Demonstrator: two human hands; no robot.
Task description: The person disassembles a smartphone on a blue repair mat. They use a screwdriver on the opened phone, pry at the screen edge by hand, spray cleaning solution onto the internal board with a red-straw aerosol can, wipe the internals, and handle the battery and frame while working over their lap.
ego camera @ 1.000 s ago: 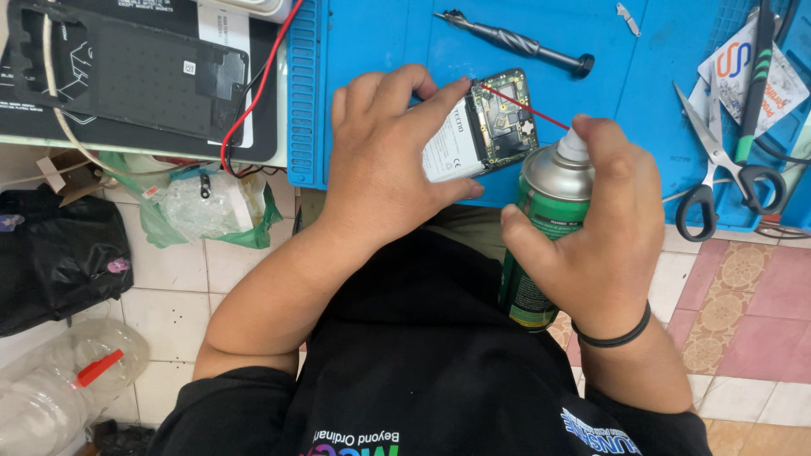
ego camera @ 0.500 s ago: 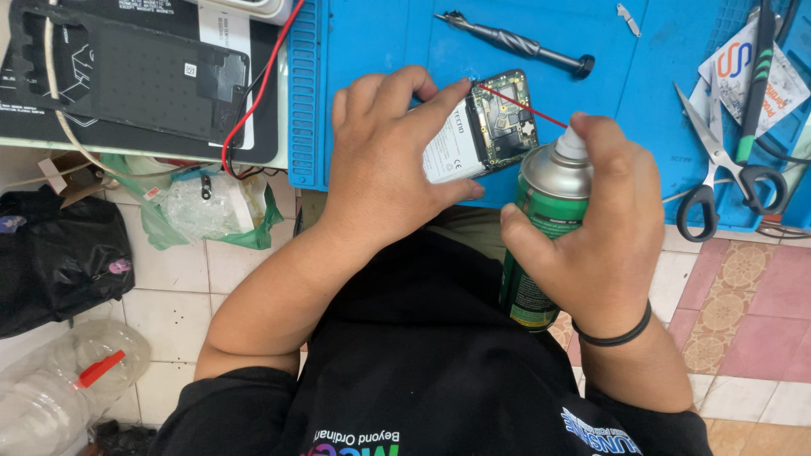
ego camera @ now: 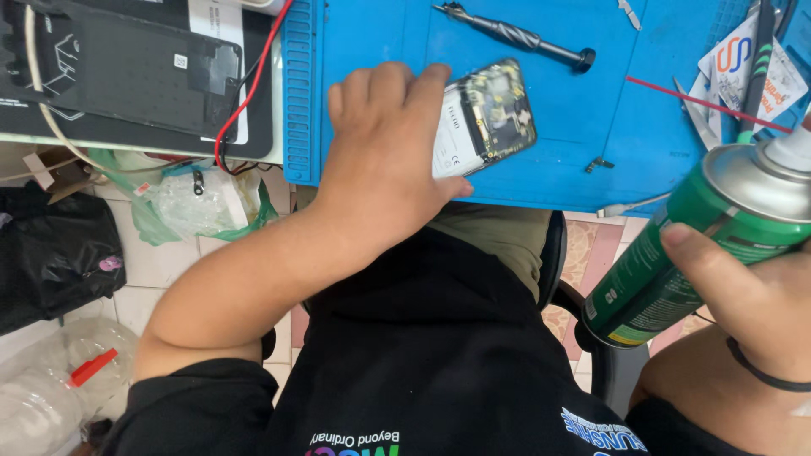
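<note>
Left hand (ego camera: 384, 160), upper middle of the frame, has its fingers (ego camera: 397, 84) clasped over an opened phone (ego camera: 483, 118), circuit board showing, held at the near edge of the blue mat (ego camera: 372, 34) on the counter. Right hand (ego camera: 752, 295), at the right edge, has its fingers (ego camera: 701, 257) wrapped around a green spray can (ego camera: 676, 249), tilted, with its thin red straw (ego camera: 705, 103) pointing up-left over the mat, well apart from the phone. On the mat above the phone lies a dark screwdriver (ego camera: 515, 35). Upper left sits a black panel (ego camera: 127, 72) with a red wire (ego camera: 245, 101) beside it. Lower left, a black bag (ego camera: 51, 253) on the tiled floor (ego camera: 152, 262)
</note>
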